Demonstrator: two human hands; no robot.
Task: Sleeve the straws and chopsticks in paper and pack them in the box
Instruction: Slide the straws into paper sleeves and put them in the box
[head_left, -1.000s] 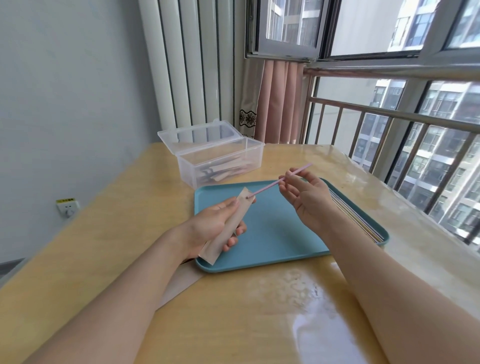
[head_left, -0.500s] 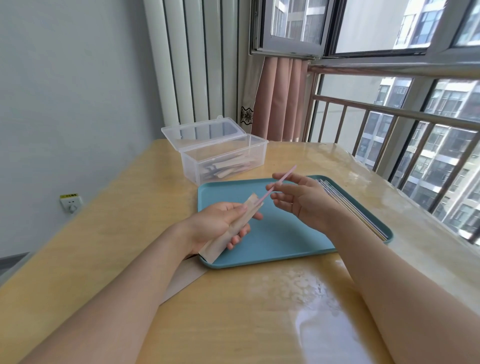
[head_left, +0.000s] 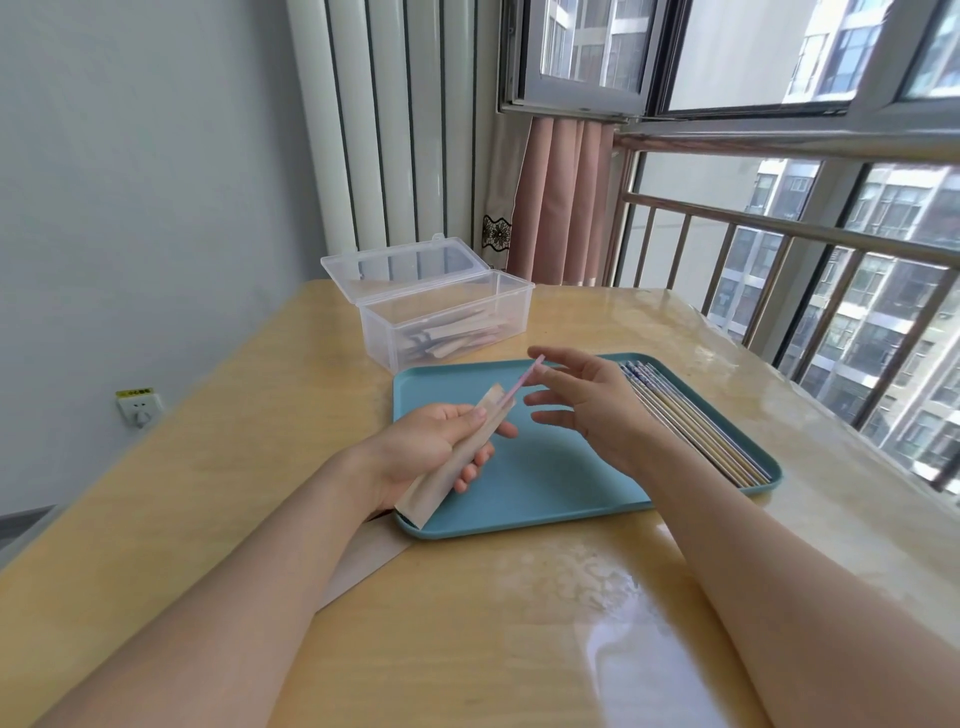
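Table (head_left: 260, 493) holds a blue tray (head_left: 545, 499) near its middle. Clear box (head_left: 447, 312) waits open behind the tray's far edge for packing. Left hand (head_left: 421, 452) grips the paper sleeve (head_left: 457, 452) steady. Right hand (head_left: 592, 410), fingers spread loose, touches the pink straw (head_left: 524, 379), probably to push it in. Spare sticks (head_left: 696, 426) lie along the tray's right edge.

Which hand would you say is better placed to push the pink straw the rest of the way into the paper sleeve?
Right. The right hand is open at the thin pink straw's exposed end, while the left hand grips the brown paper sleeve.
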